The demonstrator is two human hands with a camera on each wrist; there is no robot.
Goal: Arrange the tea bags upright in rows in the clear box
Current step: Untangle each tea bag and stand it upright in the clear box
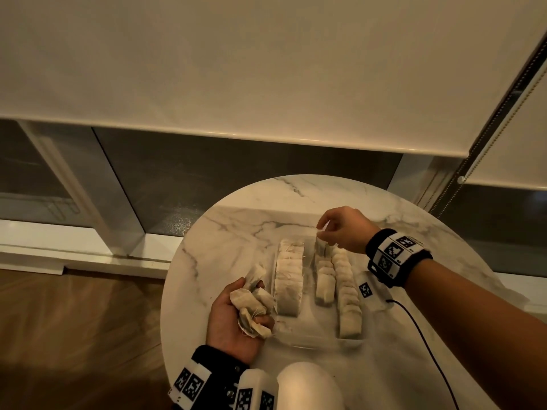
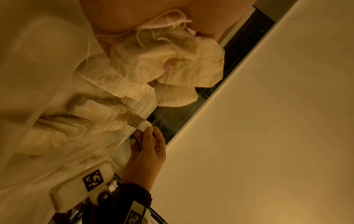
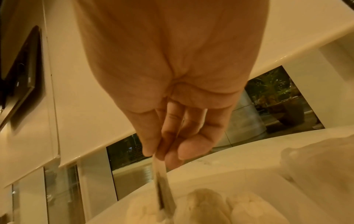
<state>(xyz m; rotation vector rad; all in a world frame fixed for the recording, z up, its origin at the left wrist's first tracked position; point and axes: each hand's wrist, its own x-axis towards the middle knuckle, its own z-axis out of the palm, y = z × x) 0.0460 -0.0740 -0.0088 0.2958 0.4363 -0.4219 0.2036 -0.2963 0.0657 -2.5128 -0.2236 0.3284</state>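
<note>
This looks like a living space in a home or a hotel room, dimly lit with warm light. A small round table [image 1: 236, 232] with a white marble-veined top stands close to a wide window [image 1: 236, 164], and the floor [image 1: 74, 321] beside it is brown wood planking. Cream roller blinds [image 1: 236, 69] are pulled most of the way down, and a bead chain [image 1: 485, 137] hangs at the right edge of the large one. Below the blinds the glass is dark; in the right wrist view, potted plants [image 3: 275, 84] and outdoor lights show through it. A dark flat panel [image 3: 23, 72] is mounted on the pale wall.
</note>
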